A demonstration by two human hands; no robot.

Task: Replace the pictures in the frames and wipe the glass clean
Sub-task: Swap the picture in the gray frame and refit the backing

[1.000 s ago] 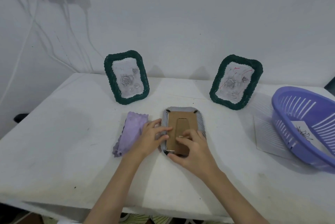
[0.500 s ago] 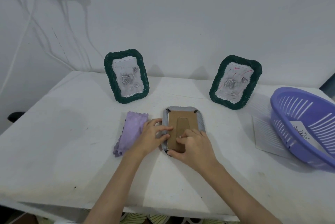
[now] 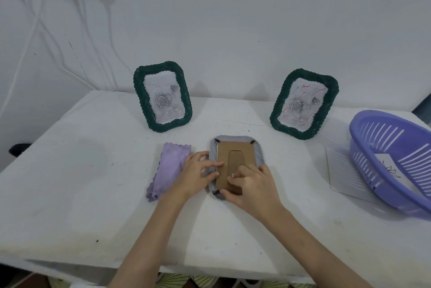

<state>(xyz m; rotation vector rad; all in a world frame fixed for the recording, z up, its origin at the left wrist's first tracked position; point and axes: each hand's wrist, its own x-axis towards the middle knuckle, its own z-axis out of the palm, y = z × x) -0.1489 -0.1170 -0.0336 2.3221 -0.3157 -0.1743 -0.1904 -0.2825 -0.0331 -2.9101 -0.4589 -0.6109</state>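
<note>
A grey picture frame [image 3: 236, 145] lies face down at the table's middle, its brown cardboard back up. My left hand [image 3: 197, 174] rests on the frame's left edge, fingers spread over the cardboard. My right hand [image 3: 253, 186] presses its fingertips on the lower part of the back, near the bottom clips. Two dark green frames stand upright against the wall, one at the back left [image 3: 162, 96] and one at the back right [image 3: 304, 103], each showing a rose picture. A folded purple cloth [image 3: 168, 167] lies just left of my left hand.
A purple plastic basket [image 3: 394, 161] with a sheet of drawn paper inside sits at the right edge. A lined white sheet [image 3: 341, 171] lies partly under it. White cables [image 3: 79, 7] hang down the wall at the left. The white table [image 3: 81, 194] ends close in front.
My right hand has slid slightly down and left along the cardboard back. The left hand and the frame have stayed where they were.
</note>
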